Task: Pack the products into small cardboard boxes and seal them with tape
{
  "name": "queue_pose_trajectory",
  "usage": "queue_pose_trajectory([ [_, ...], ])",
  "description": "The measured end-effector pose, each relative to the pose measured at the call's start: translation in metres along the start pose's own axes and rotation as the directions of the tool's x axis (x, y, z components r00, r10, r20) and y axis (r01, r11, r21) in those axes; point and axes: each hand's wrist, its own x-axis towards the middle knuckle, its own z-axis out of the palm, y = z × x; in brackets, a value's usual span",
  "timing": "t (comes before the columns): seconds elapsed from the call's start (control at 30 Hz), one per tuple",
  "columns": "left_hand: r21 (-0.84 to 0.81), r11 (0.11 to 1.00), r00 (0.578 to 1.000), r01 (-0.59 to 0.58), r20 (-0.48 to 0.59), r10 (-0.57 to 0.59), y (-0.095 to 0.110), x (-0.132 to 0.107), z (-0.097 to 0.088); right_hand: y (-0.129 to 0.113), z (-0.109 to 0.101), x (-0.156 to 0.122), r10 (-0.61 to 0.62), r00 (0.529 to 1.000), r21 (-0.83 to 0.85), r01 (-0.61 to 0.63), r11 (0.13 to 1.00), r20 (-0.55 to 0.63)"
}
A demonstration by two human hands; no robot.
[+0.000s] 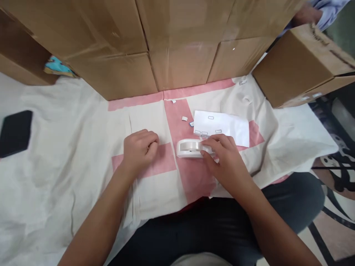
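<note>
A white tape dispenser [181,150] with a roll of clear tape stands on the pink and cream cloth in front of me. My right hand [223,153] has its thumb and fingers closed about the dispenser's right end; whether they also pinch the tape's end, I cannot tell. Left of the dispenser, my left hand [140,149] rests on the cloth in a fist, with nothing visible in it. Just behind my right hand lies a white paper sheet [230,127] with small outlined boxes, its near edge partly covered. A small white scrap [184,118] lies by the paper's left side.
Large taped cardboard boxes [180,62] form a wall along the back. Another cardboard box [296,70] stands at the right, with a person's sleeve [331,13] behind it. A dark flat object [16,133] lies far left on the cloth [55,159].
</note>
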Motion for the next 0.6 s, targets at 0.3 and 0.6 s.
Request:
queue_pose_trajectory([
  [0.3, -0.464, 0.865, 0.978, 0.192, 0.162, -0.130, -0.023, -0.013, 0.004, -0.009, -0.006, 0.002, 0.055, 0.993, -0.004, -0.054, 0.999, 0.101],
  [0.6, -0.477, 0.835, 0.962, 0.272, 0.159, -0.223, -0.014, -0.009, 0.005, -0.007, -0.010, 0.002, 0.090, 0.984, 0.010, -0.093, 0.996, 0.153],
])
